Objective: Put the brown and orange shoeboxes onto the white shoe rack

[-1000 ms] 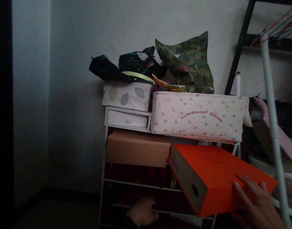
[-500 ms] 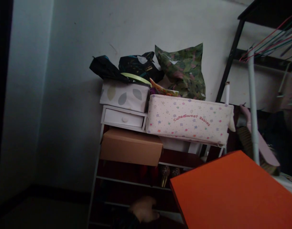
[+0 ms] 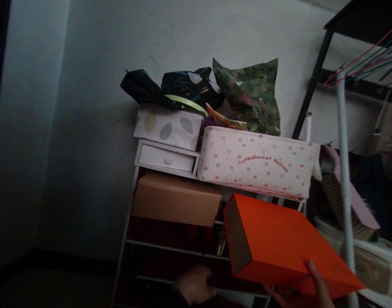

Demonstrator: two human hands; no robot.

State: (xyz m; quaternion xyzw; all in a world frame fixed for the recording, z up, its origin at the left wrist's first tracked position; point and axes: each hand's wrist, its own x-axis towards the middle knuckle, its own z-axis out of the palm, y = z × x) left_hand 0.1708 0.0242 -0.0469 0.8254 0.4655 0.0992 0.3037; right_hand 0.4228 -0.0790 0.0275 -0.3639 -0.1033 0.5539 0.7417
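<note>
My right hand [image 3: 319,284] grips the near edge of an orange box [image 3: 279,239], thumb on the top face and fingers underneath. The box is tilted in front of the right part of a shoe rack [image 3: 151,246], its brown end turned left. Low in the rack's shadow is my left hand [image 3: 196,284], by the lower shelves and apart from the orange box. Its fingers are too dark to make out. Beside the orange box's left end, glittery gold high-heeled shoes [image 3: 221,239] stand partly hidden on a shelf.
A brown cardboard box [image 3: 176,199] juts from the upper shelf, under a small white drawer [image 3: 166,159]. On top sit a leaf-print box [image 3: 170,128], a floral fabric bin [image 3: 256,162] and a camouflage bag [image 3: 250,96]. A pale pole [image 3: 345,184] and pink brush [image 3: 352,196] stand right.
The orange box has swung left and turned, showing its brown end. My right hand has come into view holding it. My left hand has barely moved.
</note>
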